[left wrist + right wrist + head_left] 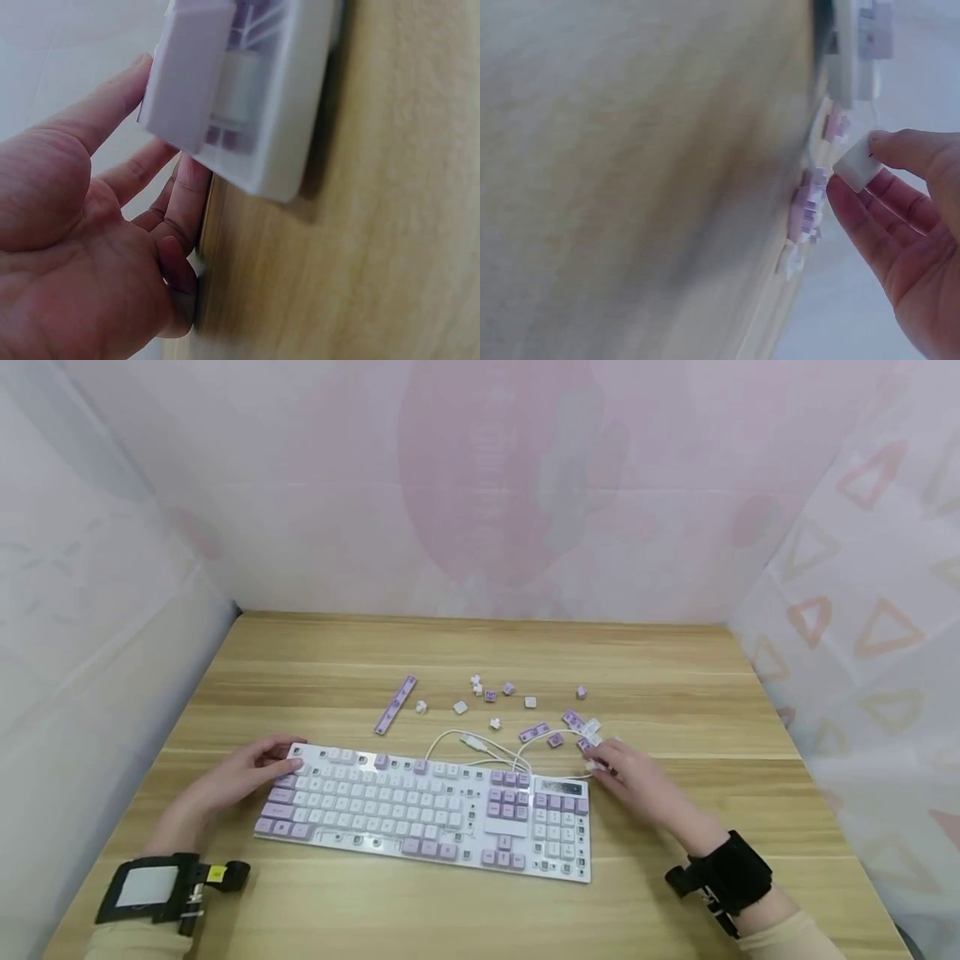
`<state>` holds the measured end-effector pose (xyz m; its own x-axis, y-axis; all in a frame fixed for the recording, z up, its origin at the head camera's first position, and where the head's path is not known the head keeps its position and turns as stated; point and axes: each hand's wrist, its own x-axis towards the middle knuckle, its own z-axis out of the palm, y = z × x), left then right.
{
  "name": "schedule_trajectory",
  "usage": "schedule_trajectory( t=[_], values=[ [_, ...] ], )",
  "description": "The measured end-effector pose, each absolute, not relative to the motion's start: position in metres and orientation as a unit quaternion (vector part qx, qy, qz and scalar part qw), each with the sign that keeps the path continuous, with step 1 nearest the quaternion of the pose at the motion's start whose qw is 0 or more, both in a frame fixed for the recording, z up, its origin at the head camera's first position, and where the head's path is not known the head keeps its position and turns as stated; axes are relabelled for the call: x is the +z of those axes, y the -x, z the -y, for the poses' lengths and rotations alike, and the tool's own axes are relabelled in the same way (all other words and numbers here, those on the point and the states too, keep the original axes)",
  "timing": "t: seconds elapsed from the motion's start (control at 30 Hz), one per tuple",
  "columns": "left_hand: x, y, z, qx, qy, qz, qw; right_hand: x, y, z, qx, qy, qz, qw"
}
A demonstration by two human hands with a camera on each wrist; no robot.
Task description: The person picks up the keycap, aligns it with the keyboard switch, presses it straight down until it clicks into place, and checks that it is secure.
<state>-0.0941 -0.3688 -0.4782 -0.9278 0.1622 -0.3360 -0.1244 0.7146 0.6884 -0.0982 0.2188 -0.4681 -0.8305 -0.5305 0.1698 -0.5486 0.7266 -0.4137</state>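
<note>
A white and lilac keyboard (375, 802) lies on the wooden table, with several bare switches where keys are absent. My left hand (243, 772) holds its far left corner; the thumb rests on top while the other fingers bend behind the edge. In the left wrist view a lilac key (187, 75) at that corner is close to the thumb. Beyond the keyboard's far right corner, my right hand (637, 781) pinches a white keycap (857, 165) between thumb and forefinger. Next to those fingers lies a small cluster of lilac and white keycaps (573, 720).
Several loose keycaps (460, 707) are scattered behind the keyboard. A long lilac spacebar (395, 704) lies upside down at their left. The white cable's USB plug (474, 742) rests behind the keyboard. Printed cloth walls (495, 485) close off the back and sides.
</note>
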Motion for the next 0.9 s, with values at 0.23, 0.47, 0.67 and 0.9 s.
schedule_trajectory(
  t=[0.23,0.47,0.67,0.9],
  values=[
    [-0.478,0.094,0.37,0.384,-0.007,-0.904,0.188,-0.456,0.105,-0.222,0.388,-0.233,0.891,-0.032],
    [-0.48,0.096,0.368,0.385,-0.01,-0.904,0.187,-0.451,0.109,-0.225,0.511,-0.163,0.837,-0.11],
    [-0.48,0.097,0.366,0.389,-0.013,-0.903,0.181,-0.448,0.11,-0.223,0.506,-0.142,0.844,-0.109],
    [-0.479,0.095,0.367,0.391,-0.009,-0.903,0.179,-0.445,0.109,-0.218,0.494,-0.14,0.851,-0.109]
  ],
)
